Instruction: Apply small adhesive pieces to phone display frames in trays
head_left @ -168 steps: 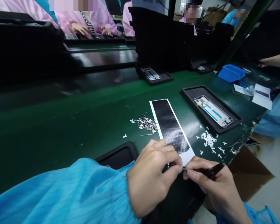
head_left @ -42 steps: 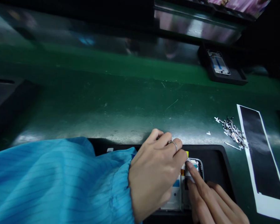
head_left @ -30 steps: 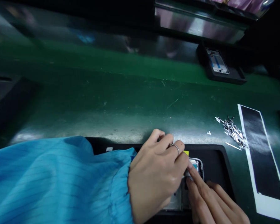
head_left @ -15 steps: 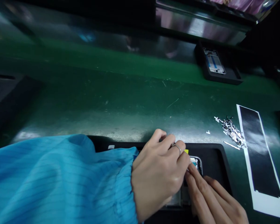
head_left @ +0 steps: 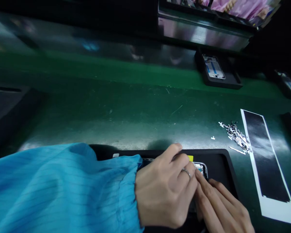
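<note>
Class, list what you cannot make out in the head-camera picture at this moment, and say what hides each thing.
Head view:
Most of the phone frame in the black tray: covered by the left hand and right hand.
What the right hand's fingers touch: hidden beneath them.
Each piece in the pile of small metal pieces: too small to tell its shape.
The people in pink smocks: cut off by the top edge.

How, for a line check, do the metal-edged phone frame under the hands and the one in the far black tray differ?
The near metal-edged phone frame shows only a corner past the left hand and right hand; the far phone frame shows whole. Fingers reach the near frame; no hand touches the far frame. Both lie in black trays on the green mat.
</note>
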A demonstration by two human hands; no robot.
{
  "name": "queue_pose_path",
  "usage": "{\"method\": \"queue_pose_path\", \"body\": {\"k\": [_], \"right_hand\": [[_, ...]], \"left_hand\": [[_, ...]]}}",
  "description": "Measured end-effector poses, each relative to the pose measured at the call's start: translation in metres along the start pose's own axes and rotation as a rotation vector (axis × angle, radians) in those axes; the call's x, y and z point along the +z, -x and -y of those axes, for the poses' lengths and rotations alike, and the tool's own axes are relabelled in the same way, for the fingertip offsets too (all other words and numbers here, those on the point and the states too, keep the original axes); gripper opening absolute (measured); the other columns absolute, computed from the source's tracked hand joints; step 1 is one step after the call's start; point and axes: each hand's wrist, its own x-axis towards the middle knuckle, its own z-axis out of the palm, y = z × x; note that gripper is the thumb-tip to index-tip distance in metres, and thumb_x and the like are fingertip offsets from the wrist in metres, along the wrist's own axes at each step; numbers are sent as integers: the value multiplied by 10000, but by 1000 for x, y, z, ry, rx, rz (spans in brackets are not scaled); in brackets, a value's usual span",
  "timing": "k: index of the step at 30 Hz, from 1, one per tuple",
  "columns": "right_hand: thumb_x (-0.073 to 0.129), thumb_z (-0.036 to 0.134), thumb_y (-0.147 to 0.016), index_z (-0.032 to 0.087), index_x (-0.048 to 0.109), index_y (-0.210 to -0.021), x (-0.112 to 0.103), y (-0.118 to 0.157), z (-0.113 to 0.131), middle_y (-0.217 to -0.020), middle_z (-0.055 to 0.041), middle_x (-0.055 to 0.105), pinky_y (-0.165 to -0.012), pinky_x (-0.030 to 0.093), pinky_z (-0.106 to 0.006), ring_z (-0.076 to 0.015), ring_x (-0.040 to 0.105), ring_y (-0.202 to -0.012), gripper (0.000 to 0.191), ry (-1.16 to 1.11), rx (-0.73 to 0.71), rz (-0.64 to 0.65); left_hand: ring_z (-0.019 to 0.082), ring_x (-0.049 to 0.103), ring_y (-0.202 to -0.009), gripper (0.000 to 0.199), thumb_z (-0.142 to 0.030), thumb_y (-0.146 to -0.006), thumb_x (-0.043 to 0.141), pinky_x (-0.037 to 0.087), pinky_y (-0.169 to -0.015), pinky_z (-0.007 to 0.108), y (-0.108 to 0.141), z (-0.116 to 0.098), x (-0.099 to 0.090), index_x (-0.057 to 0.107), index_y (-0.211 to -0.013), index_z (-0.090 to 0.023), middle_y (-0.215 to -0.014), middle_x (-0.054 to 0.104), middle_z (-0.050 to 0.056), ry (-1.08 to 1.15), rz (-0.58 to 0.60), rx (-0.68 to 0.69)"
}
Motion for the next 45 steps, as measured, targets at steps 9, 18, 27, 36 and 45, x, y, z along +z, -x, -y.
{"method": "queue_pose_path", "body": {"k": [9, 18, 27, 36, 45], "right_hand": [[359, -18, -854, 58, 629, -936, -1, 0, 0, -931, -117, 685, -672, 547, -242, -140, 667, -689, 291, 5, -13, 56], [192, -68, -820, 18, 563, -1002, 5, 8, 1, -1042, -194, 630, -674, 549, -259, -161, 674, -752, 422, 9, -49, 43], [199, -63, -796, 67, 601, -971, -1, 2, -9, -966, -93, 681, -628, 549, -249, -144, 672, -708, 458, -15, -73, 55], [201, -70, -790, 61, 611, -920, -2, -3, -8, -923, -123, 686, -644, 548, -254, -148, 672, -688, 450, 24, -114, 24], [191, -66, -810, 102, 650, -864, 3, -3, -9, -858, -73, 702, -623, 538, -233, -126, 663, -655, 492, 66, -121, 11]], "left_hand": [[187, 423, -644, 470, -61, -905, 231, 356, -776, 372, 1, 1, 8, 624, -661, -144, -654, 578, 46, -11, -17, -89], [174, 406, -675, 323, -89, -889, 349, 318, -634, 347, 0, 4, -1, 532, -626, -136, -712, 546, 56, 190, 152, -334], [170, 404, -668, 265, -76, -886, 368, 306, -646, 331, -2, 7, -3, 575, -729, -130, -752, 548, 46, 213, 254, -379], [179, 390, -658, 326, -78, -885, 309, 318, -658, 337, -9, 2, -5, 527, -651, -140, -700, 517, 49, 86, 304, -347], [171, 398, -703, 220, -77, -854, 443, 307, -638, 324, -8, 15, -7, 520, -660, -148, -723, 527, 18, 275, 316, -388]]}}
